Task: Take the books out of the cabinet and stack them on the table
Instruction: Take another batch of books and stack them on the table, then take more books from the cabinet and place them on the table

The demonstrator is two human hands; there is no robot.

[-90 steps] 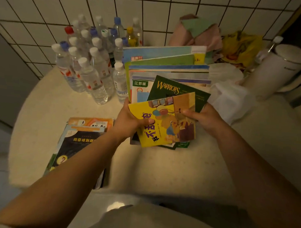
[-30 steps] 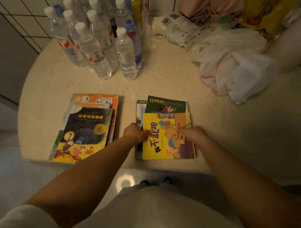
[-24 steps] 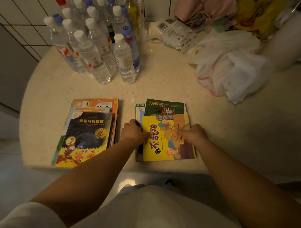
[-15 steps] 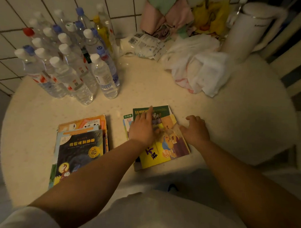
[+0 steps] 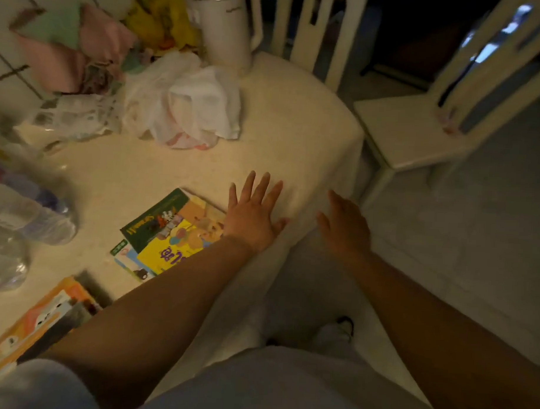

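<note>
Both hands spread, empty — left hand [image 5: 252, 216] beside book stack [image 5: 169, 234], right hand [image 5: 346, 228] past table [image 5: 296, 128] edge

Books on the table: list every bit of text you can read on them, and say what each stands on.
"Warriors", gold letters, blurred but just legible: cover of the green book.
Purple Chinese title on the yellow picture book: too blurred to read.
Green label on the light-blue book under them: too small to read.
Orange book at the lower left: no legible text.
Water bottle labels: blurred, unreadable.
</note>
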